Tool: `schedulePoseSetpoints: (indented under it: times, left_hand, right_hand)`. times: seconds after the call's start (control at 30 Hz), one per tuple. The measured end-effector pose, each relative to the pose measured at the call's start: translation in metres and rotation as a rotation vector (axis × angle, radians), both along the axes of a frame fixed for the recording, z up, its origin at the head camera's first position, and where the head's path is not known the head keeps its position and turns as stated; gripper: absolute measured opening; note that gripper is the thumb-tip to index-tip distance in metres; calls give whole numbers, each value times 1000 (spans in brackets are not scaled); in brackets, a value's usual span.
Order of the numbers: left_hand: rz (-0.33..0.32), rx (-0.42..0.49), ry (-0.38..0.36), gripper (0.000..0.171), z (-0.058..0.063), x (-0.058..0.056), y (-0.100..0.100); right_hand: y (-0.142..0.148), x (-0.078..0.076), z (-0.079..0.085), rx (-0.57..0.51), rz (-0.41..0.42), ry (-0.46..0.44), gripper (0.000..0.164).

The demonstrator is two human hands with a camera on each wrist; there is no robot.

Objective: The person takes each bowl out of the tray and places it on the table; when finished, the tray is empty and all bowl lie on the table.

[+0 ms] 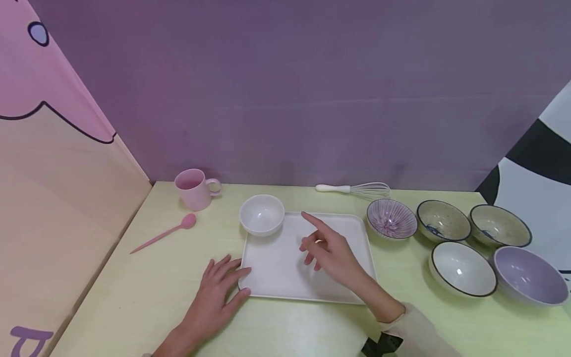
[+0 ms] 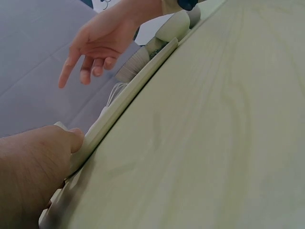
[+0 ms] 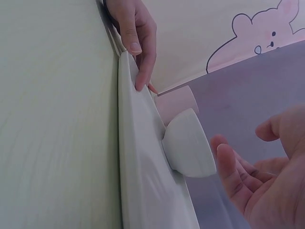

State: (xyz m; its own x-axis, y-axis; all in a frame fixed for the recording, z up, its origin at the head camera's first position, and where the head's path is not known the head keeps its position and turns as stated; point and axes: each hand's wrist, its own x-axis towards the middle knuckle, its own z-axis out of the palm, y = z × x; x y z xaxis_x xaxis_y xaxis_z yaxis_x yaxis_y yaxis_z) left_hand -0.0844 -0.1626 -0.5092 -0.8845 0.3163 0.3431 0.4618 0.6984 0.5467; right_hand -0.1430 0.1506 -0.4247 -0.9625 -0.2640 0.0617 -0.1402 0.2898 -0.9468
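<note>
A white rectangular tray (image 1: 285, 270) lies on the table, with a small white bowl (image 1: 261, 215) at its far left corner. At the tray's near left edge rests my left hand (image 1: 218, 292), fingers spread, with fingertips touching the rim. Above the tray hovers my right hand (image 1: 332, 250), its index finger extended and the other fingers loosely bent, holding nothing. In the right wrist view the white bowl (image 3: 188, 145) stands on the tray (image 3: 143, 157), apart from my right hand (image 3: 267, 176). The left wrist view shows my left hand (image 2: 38, 162) beside the tray's edge (image 2: 119, 109).
At the left are a pink mug (image 1: 194, 191) and a pink spoon (image 1: 165, 234). A whisk (image 1: 352, 189) lies at the back. To the right stand a striped bowl (image 1: 391, 219), two speckled bowls (image 1: 443, 221), a dark-rimmed white bowl (image 1: 464, 270) and a purple bowl (image 1: 531, 276).
</note>
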Motion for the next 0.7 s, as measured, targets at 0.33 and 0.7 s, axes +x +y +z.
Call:
schedulePoseSetpoints:
  times: [0.33,0.7]
  left_hand:
    - [-7,8,4,40,0,0,1]
    - [-1,6,-5,41,0,-1,0]
  right_hand:
    - [-19,-23,-2,29,-10,-27,66]
    - [-30,-49,-25,70,-61,-73,69]
